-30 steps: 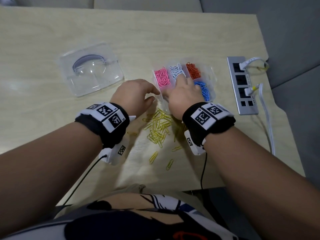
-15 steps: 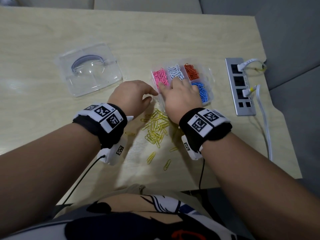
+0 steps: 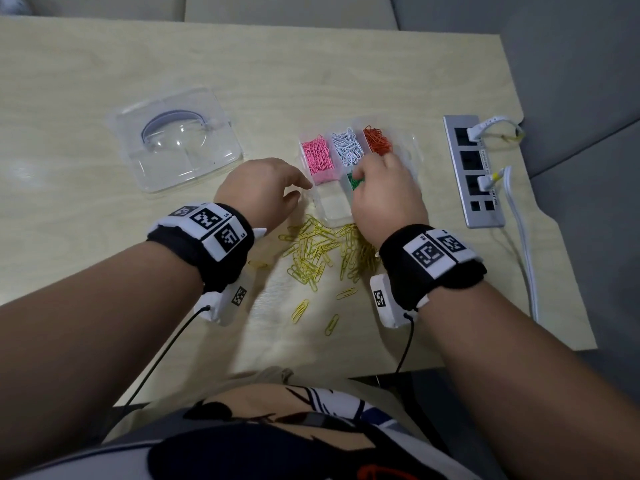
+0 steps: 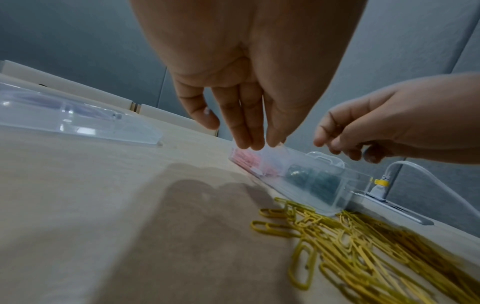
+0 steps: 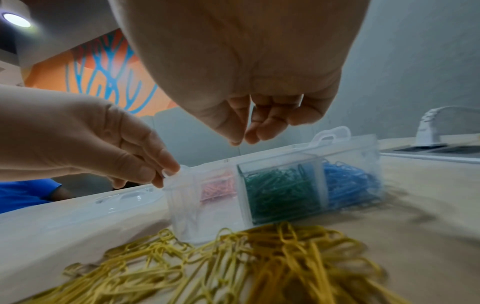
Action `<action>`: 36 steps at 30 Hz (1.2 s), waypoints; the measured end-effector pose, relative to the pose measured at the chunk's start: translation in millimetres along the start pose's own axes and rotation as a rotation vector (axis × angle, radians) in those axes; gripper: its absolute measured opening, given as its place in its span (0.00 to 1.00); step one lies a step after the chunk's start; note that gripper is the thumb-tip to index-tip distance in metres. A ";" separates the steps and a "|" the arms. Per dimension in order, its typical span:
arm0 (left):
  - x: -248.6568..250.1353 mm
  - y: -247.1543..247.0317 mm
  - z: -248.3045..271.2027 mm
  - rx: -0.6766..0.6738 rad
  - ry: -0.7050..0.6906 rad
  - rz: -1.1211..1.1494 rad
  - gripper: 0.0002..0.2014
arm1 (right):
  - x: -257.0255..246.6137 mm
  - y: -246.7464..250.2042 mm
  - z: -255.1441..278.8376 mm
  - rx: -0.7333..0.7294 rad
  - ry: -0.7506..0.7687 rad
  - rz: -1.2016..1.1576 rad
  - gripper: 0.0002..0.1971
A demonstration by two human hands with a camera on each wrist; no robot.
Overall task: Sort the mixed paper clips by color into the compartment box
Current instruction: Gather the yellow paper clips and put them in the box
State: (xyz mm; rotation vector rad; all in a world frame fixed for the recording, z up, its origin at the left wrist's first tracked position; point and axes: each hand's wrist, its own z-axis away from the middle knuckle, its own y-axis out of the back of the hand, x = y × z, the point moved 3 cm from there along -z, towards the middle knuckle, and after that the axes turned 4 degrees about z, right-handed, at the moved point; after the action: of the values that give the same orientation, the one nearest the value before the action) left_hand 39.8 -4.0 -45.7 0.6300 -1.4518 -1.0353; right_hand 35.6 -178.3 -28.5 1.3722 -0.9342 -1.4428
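Observation:
The clear compartment box (image 3: 332,209) stands mid-table with pink clips (image 3: 317,154), white clips (image 3: 348,148) and orange clips (image 3: 377,140) in its back row. In the front row are an empty cell, green clips (image 5: 280,189) and blue clips (image 5: 345,181). A pile of yellow clips (image 3: 318,254) lies on the table just in front of the box. My left hand (image 3: 299,188) rests straight fingertips on the box's near-left corner. My right hand (image 5: 240,140) hovers over the green cell, thumb and fingertips bunched together; I see no clip between them.
The box's clear lid (image 3: 180,143) lies at the back left. A grey power strip (image 3: 472,168) with white plugs and a cable (image 3: 519,230) runs along the table's right edge. A few stray yellow clips (image 3: 299,310) lie nearer my body.
My right hand pulled back from the pink and white cells, where its fingers were spread, to the green cell and bunched its fingers. The empty front-left cell now shows. My left hand barely moved.

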 end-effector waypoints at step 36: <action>32.2 -38.2 26.9 -0.357 0.126 -0.292 0.33 | 45.0 35.1 17.0 0.020 -0.247 0.010 0.10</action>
State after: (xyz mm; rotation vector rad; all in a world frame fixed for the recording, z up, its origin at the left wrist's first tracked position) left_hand 1.4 -42.8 -61.0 0.6441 -1.0484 -1.4172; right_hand 23.9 -232.9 -7.4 1.2200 -1.1127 -1.6245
